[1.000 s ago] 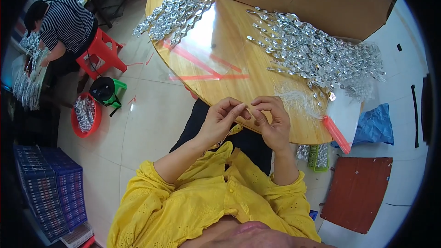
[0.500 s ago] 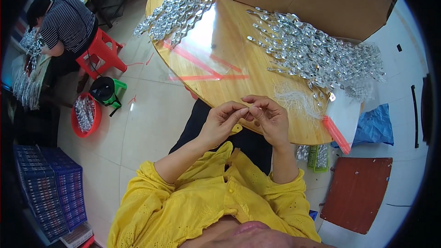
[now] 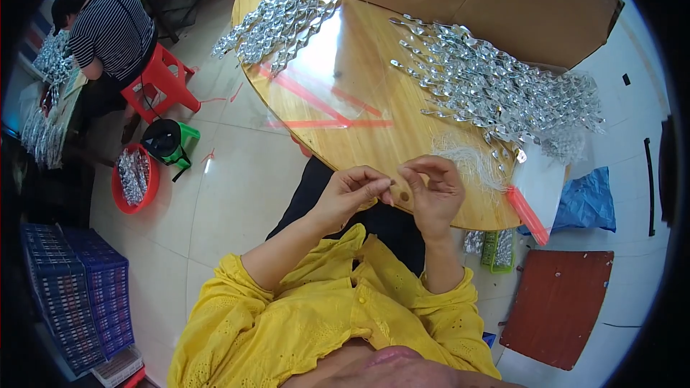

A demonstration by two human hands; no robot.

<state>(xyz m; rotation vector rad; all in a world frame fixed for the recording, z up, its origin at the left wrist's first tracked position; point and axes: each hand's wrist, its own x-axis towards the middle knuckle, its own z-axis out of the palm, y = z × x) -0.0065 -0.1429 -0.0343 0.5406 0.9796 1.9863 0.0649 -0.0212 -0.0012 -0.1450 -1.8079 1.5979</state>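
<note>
Pinching with fingertips drawn together, the left hand [image 3: 352, 194] and the right hand [image 3: 435, 190] are meeting just above the near edge of the round glossy wooden table [image 3: 345, 93], working something too fine to make out between them; it is probably a thin white thread, judging by the loose tuft of white threads [image 3: 471, 162] lying just beside the right hand. This looks like a threading or knotting step, and the next move is calling for steady, close fingertip control, since the strand is slight and limp. Beyond the hands, a wide heap of shiny silver twisted foil spirals [image 3: 503, 86] is spreading across the right of the tabletop, crinkled and reflective, while a second bundle of silver foil spirals [image 3: 277, 21] is lying at the far left edge. A flat brown cardboard sheet [image 3: 489, 0] is leaning behind them.
</note>
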